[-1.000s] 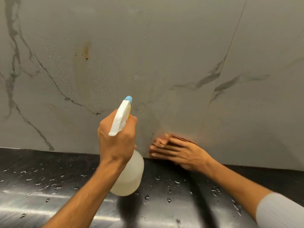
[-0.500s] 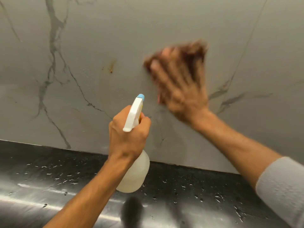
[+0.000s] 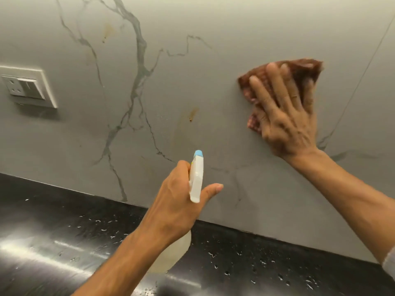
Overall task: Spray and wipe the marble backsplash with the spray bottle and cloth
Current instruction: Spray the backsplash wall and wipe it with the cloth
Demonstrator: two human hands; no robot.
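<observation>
The grey marble backsplash [image 3: 213, 71] with dark veins fills the upper view. My right hand [image 3: 286, 116] presses a brown cloth [image 3: 303, 71] flat against it at the upper right, fingers spread. My left hand [image 3: 177, 201] grips a white spray bottle [image 3: 196, 178] with a blue nozzle, held in front of the wall's lower middle, thumb sticking out. The bottle's translucent body shows below my wrist. A brownish stain [image 3: 192, 114] marks the marble above the nozzle, left of the cloth.
A black glossy countertop [image 3: 64, 242] speckled with water drops runs along the bottom. A white wall socket with switch [image 3: 25, 86] sits on the backsplash at the far left. A second faint stain [image 3: 106, 30] is high on the left. A thin panel seam [image 3: 367, 63] runs right of the cloth.
My right hand swept the cloth from the base of the wall up, then to the right. The view shifted left, bringing the socket in. My left hand holds the bottle much as before.
</observation>
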